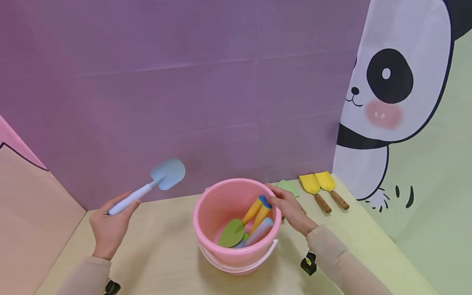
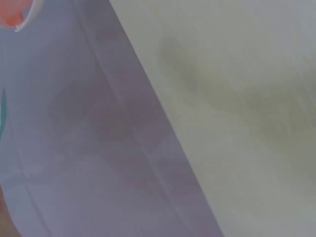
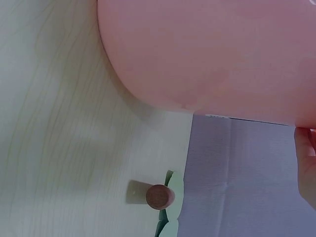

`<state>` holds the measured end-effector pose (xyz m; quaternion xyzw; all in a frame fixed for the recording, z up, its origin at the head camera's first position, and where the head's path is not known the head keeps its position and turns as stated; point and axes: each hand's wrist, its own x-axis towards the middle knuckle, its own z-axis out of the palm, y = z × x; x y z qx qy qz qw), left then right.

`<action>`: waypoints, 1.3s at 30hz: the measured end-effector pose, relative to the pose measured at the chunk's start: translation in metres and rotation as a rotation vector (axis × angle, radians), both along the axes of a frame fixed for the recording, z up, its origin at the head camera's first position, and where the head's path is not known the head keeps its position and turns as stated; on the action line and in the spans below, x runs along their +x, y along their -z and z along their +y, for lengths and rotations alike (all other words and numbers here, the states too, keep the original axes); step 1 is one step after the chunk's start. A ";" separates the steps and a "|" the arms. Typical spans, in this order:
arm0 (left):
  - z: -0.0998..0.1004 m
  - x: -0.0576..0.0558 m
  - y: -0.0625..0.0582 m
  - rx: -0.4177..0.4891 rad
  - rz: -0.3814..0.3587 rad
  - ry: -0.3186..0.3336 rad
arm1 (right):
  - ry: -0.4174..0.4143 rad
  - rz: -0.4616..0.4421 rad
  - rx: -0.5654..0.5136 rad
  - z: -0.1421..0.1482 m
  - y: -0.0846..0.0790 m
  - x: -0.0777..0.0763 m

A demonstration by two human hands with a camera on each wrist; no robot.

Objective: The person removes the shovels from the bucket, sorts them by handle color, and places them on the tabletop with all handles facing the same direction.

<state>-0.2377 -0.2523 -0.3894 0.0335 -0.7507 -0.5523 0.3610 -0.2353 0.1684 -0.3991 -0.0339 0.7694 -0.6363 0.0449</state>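
My left hand (image 1: 110, 231) grips the white-blue handle of a light blue toy shovel (image 1: 170, 174), held up left of the bucket with its blade pointing up and to the right. On the table stands a pink bucket (image 1: 198, 229), its white handle hanging down at the front. My right hand (image 1: 293, 211) pinches the bucket's right rim, thumb over the edge. Inside lie a green shovel blade (image 1: 231, 232), two orange-yellow handles with blue ends (image 1: 253, 211) and a pale blue handle (image 1: 261, 230). In the right wrist view the bucket's pink side (image 3: 197, 59) fills the top.
Two yellow shovels (image 1: 310, 184) with wooden handles lie at the back right of the table (image 1: 166, 233). A light green tool (image 1: 289, 187) lies behind my right hand, partly hidden. A purple wall (image 1: 206, 102) rises along the back edge, with a green panda-printed wall (image 1: 435, 184) at right.
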 end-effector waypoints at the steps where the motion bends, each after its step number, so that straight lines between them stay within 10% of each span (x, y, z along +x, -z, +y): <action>1: -0.003 -0.001 0.003 0.016 -0.007 -0.010 | -0.002 -0.001 0.003 0.000 0.000 0.000; 22: -0.055 -0.015 0.043 0.457 -0.163 -0.171 | -0.018 0.018 -0.017 0.000 0.001 -0.002; 29: -0.125 -0.068 0.129 0.507 -0.192 -0.273 | -0.019 0.014 -0.018 0.001 0.000 -0.001; 34: -0.094 -0.032 0.093 0.496 -0.328 -0.308 | -0.014 0.012 -0.022 0.001 0.002 -0.001; 39: -0.083 -0.019 0.085 0.479 -0.427 -0.350 | -0.002 -0.002 -0.027 0.000 0.001 0.000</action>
